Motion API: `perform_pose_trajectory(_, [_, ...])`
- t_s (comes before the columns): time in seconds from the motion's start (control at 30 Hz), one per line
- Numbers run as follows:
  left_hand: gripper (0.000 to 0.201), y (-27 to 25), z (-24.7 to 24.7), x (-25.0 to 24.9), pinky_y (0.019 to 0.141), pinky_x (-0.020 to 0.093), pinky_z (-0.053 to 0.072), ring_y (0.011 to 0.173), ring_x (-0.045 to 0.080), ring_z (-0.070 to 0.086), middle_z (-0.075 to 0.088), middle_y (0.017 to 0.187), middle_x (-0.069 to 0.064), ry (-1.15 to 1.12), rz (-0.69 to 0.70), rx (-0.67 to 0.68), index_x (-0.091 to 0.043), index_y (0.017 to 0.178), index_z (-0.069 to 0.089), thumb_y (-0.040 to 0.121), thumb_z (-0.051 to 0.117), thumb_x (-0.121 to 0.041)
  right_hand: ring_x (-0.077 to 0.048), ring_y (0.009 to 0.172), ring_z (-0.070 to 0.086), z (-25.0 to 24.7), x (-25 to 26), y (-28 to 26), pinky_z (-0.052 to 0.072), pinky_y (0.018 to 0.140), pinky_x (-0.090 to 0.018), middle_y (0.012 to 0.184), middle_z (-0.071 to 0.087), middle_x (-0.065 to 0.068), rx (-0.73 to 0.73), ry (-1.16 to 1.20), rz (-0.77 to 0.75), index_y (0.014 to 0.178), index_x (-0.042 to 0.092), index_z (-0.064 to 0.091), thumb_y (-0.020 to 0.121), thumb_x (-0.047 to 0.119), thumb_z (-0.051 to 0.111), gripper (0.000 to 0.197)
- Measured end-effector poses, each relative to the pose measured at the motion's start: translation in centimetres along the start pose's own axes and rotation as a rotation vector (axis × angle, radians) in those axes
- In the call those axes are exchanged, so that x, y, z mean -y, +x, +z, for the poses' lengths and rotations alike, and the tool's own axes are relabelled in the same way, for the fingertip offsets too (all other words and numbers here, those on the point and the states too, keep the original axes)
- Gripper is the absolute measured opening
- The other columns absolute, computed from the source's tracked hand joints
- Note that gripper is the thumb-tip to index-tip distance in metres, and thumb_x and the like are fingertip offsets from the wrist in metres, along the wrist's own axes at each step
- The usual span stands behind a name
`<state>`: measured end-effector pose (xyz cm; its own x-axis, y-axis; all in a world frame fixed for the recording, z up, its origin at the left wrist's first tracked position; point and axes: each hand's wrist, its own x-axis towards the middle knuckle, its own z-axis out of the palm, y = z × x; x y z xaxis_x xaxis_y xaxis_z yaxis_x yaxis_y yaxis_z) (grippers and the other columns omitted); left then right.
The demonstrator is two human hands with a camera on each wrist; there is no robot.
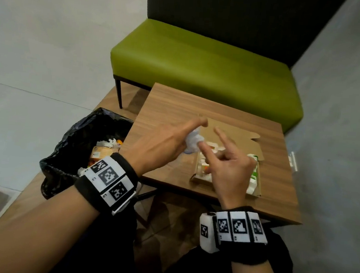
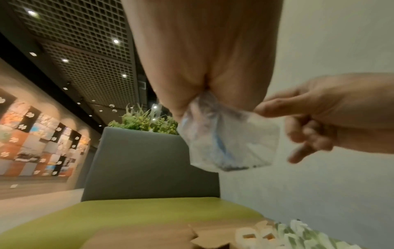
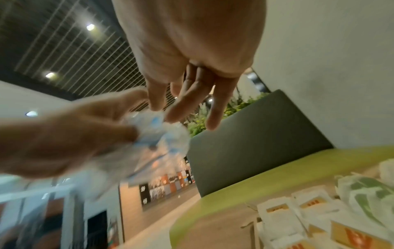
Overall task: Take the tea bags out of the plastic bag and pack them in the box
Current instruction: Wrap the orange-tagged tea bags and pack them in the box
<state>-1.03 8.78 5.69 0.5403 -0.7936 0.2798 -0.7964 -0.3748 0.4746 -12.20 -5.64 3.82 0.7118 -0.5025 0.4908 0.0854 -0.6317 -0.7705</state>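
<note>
My left hand [image 1: 163, 143] grips a crumpled clear plastic bag [image 1: 192, 141] just above the left end of the open cardboard box [image 1: 235, 130]. In the left wrist view the plastic bag [image 2: 230, 138] hangs limp from my fingers and looks empty. My right hand [image 1: 231, 162] hovers over the box with straight fingers, and its fingertips [image 3: 156, 104] touch the top of the bag [image 3: 157, 134]. Several tea bags [image 3: 281, 212] in white, orange and green wrappers lie packed in the box under my right hand.
The box sits on a small wooden table [image 1: 177, 106]. A bin lined with a black bag [image 1: 77, 141], holding rubbish, stands at the table's left edge. A green bench [image 1: 202, 58] is behind the table, and a grey wall runs along the right.
</note>
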Motion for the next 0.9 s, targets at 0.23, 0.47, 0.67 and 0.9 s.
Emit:
perform_pose_trajectory(0.23, [0.017,-4.0,-2.6,7.3,0.067,0.042,0.043,0.080,0.031,0.053,0.056,0.093,0.009,0.135,-0.175,0.049,-0.018,0.096,0.047,0.087,0.033,-0.020,-0.018,0.060,0.069,-2.9,-1.7,0.6,0.060,0.059,-0.047,0.076,0.072,0.001,-0.010,-0.080,0.082,0.120,0.033,0.066,0.090,0.048,0.064,0.034])
perform_pose_trajectory(0.47, [0.043,-10.0,-2.5,19.0,0.099,0.045,0.040,0.116,0.040,0.048,0.046,0.131,0.020,0.269,-0.549,0.225,-0.011,0.133,0.050,0.090,0.056,-0.006,-0.021,0.070,0.072,-3.7,-2.4,-1.4,0.061,0.070,-0.049,0.091,0.074,0.000,0.108,-0.163,0.208,0.130,0.032,0.063,0.092,0.036,0.067,0.038])
perform_pose_trajectory(0.67, [0.061,-13.0,0.3,24.8,0.108,0.066,0.025,0.131,0.041,0.044,0.032,0.154,0.012,0.477,-0.696,0.321,-0.025,0.147,0.037,0.092,0.058,-0.009,-0.021,0.071,0.073,-4.7,-3.5,-1.8,0.061,0.069,-0.046,0.091,0.074,0.002,0.094,-0.162,0.266,0.130,0.042,0.060,0.085,0.054,0.061,0.046])
perform_pose_trajectory(0.9, [0.069,-13.8,4.1,27.1,0.113,0.070,0.019,0.149,0.044,0.011,0.001,0.166,0.007,0.267,-0.873,0.596,-0.033,0.156,0.023,0.097,0.056,-0.016,-0.025,0.076,0.072,-5.4,-4.2,-2.1,0.060,0.067,-0.045,0.091,0.074,0.000,0.124,-0.223,0.300,0.129,0.037,0.062,0.090,0.041,0.064,0.039])
